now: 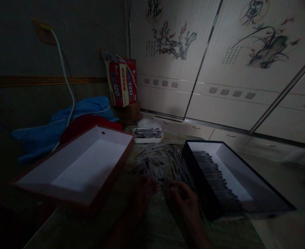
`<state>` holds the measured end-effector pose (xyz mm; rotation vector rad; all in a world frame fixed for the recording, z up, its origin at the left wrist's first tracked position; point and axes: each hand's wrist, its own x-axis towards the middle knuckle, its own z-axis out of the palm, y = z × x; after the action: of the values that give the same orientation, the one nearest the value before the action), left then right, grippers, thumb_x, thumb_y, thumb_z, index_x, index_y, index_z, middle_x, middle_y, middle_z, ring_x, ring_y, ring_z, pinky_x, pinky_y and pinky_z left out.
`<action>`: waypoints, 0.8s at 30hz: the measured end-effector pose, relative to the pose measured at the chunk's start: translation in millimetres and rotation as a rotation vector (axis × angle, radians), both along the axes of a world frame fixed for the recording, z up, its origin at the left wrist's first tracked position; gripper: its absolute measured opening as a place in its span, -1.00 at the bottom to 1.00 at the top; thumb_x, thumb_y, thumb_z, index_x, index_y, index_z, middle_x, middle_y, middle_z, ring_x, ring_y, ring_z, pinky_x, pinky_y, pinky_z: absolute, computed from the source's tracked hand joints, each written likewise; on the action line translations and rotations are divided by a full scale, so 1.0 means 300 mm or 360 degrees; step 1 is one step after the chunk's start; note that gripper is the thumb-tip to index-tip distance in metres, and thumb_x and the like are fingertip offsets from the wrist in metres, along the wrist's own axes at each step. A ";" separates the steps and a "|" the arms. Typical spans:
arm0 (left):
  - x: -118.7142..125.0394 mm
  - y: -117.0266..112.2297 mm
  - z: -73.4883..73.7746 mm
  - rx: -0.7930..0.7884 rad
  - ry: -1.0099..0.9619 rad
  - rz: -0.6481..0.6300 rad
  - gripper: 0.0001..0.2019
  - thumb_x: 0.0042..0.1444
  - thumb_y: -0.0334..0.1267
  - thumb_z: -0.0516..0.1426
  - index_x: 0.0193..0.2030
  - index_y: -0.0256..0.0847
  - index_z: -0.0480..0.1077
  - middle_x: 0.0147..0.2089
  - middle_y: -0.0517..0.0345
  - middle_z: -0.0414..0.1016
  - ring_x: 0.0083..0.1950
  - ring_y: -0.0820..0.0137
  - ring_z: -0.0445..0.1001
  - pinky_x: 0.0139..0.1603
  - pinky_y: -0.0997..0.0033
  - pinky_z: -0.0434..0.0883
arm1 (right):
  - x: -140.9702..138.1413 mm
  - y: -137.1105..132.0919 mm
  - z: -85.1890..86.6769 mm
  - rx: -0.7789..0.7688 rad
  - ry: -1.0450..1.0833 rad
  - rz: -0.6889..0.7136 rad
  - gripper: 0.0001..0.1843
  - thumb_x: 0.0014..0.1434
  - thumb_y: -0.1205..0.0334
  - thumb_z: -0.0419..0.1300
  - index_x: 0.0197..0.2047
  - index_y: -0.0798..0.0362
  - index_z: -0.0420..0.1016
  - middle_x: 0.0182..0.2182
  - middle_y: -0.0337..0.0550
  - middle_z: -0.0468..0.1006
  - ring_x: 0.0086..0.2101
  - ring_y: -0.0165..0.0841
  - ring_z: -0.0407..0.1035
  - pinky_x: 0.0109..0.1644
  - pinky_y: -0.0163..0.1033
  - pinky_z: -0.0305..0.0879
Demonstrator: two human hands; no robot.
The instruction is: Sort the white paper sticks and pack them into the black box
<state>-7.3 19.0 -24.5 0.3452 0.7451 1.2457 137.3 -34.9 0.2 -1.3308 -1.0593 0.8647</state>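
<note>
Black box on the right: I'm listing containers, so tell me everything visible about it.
The black box is shallow, rectangular and open-topped, with a pale lining; it looks like cardboard. It sits upright on the tabletop, its right part seemingly jutting past the edge. Slim dark pieces lie side by side along its left wall, with pale floor showing beside them. The right hand is beside it, apparently not touching.

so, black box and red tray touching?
Apart. The head view shows loose strips lying in the gap between black box and red tray.

Dim table (pixel 157 224) with red box (pixel 87 166), white tray (pixel 148 140), black box (pixel 201 183), apparently loose thin strips (pixel 155 164).
</note>
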 end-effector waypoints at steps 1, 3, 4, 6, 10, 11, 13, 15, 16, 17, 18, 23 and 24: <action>0.000 0.000 0.002 -0.0003 0.0018 -0.0006 -0.86 -0.15 -0.35 0.28 -0.43 -0.30 0.41 -0.45 0.12 0.51 -0.42 0.36 0.52 -0.37 0.39 0.45 | -0.002 0.002 0.000 -0.0017 0.0035 0.0008 -0.71 -0.02 0.10 0.21 -0.27 0.12 0.50 -0.39 -0.06 0.57 -0.38 -0.27 0.44 -0.36 -0.31 0.33; 0.002 0.000 0.005 -0.0038 0.0040 -0.0003 -0.86 -0.15 -0.36 0.28 -0.44 -0.30 0.41 -0.45 0.13 0.52 -0.43 0.37 0.52 -0.38 0.39 0.45 | -0.005 0.004 -0.001 -0.0052 0.0071 0.0002 -0.72 -0.03 0.10 0.21 -0.30 0.12 0.49 -0.45 -0.11 0.55 -0.44 -0.30 0.42 -0.42 -0.34 0.31; 0.003 0.000 0.006 -0.0055 0.0038 0.0004 -0.86 -0.16 -0.37 0.28 -0.44 -0.29 0.41 -0.45 0.13 0.52 -0.43 0.37 0.52 -0.38 0.39 0.45 | -0.006 0.005 -0.001 -0.0061 0.0062 -0.0010 -0.74 -0.03 0.10 0.21 -0.33 0.11 0.48 -0.48 -0.14 0.53 -0.47 -0.33 0.40 -0.45 -0.35 0.29; 0.005 0.000 0.007 -0.0055 0.0030 0.0021 -0.85 -0.18 -0.38 0.29 -0.44 -0.28 0.41 -0.45 0.16 0.52 -0.44 0.38 0.51 -0.38 0.39 0.45 | -0.006 0.004 0.000 -0.0072 0.0018 -0.0034 -0.77 -0.04 0.11 0.20 -0.37 0.11 0.46 -0.55 -0.21 0.48 -0.54 -0.38 0.35 -0.51 -0.38 0.24; 0.006 -0.003 0.007 0.0020 0.0068 -0.0025 -0.83 -0.20 -0.33 0.31 -0.45 -0.27 0.42 -0.49 0.18 0.51 -0.46 0.39 0.51 -0.39 0.40 0.44 | -0.001 -0.002 -0.001 -0.0028 -0.0096 -0.0023 -0.78 -0.01 0.10 0.16 -0.44 0.10 0.43 -0.58 -0.26 0.41 -0.54 -0.40 0.29 -0.52 -0.40 0.19; 0.005 -0.005 0.008 0.0039 0.0076 -0.0041 -0.83 -0.20 -0.31 0.31 -0.44 -0.27 0.42 -0.49 0.18 0.51 -0.45 0.39 0.51 -0.38 0.40 0.44 | -0.001 -0.003 -0.004 -0.0002 -0.0136 -0.0024 -0.78 0.01 0.09 0.15 -0.44 0.10 0.43 -0.56 -0.24 0.42 -0.51 -0.39 0.30 -0.49 -0.40 0.20; 0.005 -0.008 0.013 0.0067 0.0089 -0.0066 -0.81 -0.20 -0.29 0.31 -0.43 -0.27 0.43 -0.46 0.17 0.51 -0.42 0.39 0.51 -0.35 0.40 0.44 | -0.003 -0.006 -0.011 0.0036 -0.0218 -0.0028 -0.76 0.06 0.08 0.11 -0.41 0.09 0.43 -0.52 -0.21 0.45 -0.47 -0.37 0.32 -0.44 -0.39 0.23; 0.004 -0.012 0.022 0.0071 0.0125 -0.0073 -0.79 -0.21 -0.27 0.32 -0.42 -0.27 0.43 -0.45 0.17 0.51 -0.42 0.39 0.51 -0.34 0.40 0.44 | -0.009 -0.008 -0.019 0.0059 -0.0270 0.0007 -0.75 0.13 0.09 0.05 -0.35 0.08 0.43 -0.51 -0.21 0.45 -0.47 -0.37 0.33 -0.44 -0.39 0.24; 0.004 -0.014 0.027 0.0068 0.0154 -0.0074 -0.79 -0.22 -0.26 0.32 -0.43 -0.27 0.43 -0.45 0.17 0.51 -0.42 0.39 0.51 -0.34 0.40 0.44 | -0.012 -0.009 -0.023 0.0072 -0.0296 0.0036 -0.75 0.15 0.10 0.03 -0.32 0.08 0.43 -0.50 -0.21 0.46 -0.47 -0.37 0.34 -0.43 -0.39 0.25; 0.004 -0.017 0.032 0.0065 0.0186 -0.0077 -0.78 -0.23 -0.24 0.32 -0.43 -0.27 0.43 -0.45 0.17 0.52 -0.42 0.38 0.51 -0.34 0.39 0.44 | -0.015 -0.011 -0.027 0.0095 -0.0327 0.0065 -0.75 0.16 0.11 0.02 -0.29 0.08 0.43 -0.48 -0.20 0.47 -0.46 -0.37 0.35 -0.41 -0.39 0.26; 0.004 -0.018 0.036 0.0069 0.0223 -0.0080 -0.76 -0.23 -0.22 0.32 -0.43 -0.28 0.43 -0.45 0.16 0.52 -0.42 0.37 0.51 -0.34 0.38 0.44 | -0.017 -0.012 -0.029 0.0130 -0.0361 0.0080 -0.75 0.16 0.12 0.02 -0.27 0.08 0.44 -0.44 -0.18 0.49 -0.42 -0.36 0.37 -0.37 -0.38 0.28; 0.003 -0.020 0.039 0.0129 0.0359 -0.0103 -0.73 -0.21 -0.16 0.30 -0.39 -0.29 0.44 -0.46 0.13 0.53 -0.42 0.35 0.52 -0.36 0.40 0.42 | -0.019 -0.021 -0.028 0.0220 -0.0557 -0.0025 -0.75 0.10 0.17 0.10 -0.17 0.09 0.44 -0.34 -0.14 0.52 -0.35 -0.35 0.40 -0.29 -0.35 0.30; 0.003 -0.019 0.036 0.0130 0.0367 -0.0096 -0.72 -0.22 -0.15 0.31 -0.40 -0.29 0.44 -0.47 0.14 0.53 -0.43 0.36 0.52 -0.37 0.41 0.41 | -0.019 -0.023 -0.027 0.0190 -0.0584 -0.0056 -0.76 0.09 0.17 0.11 -0.19 0.09 0.43 -0.40 -0.17 0.51 -0.41 -0.37 0.38 -0.36 -0.37 0.29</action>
<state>-6.4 13.4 -13.7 0.5816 0.8751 1.1932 131.6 -41.8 -8.0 -1.4336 -1.3443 0.5314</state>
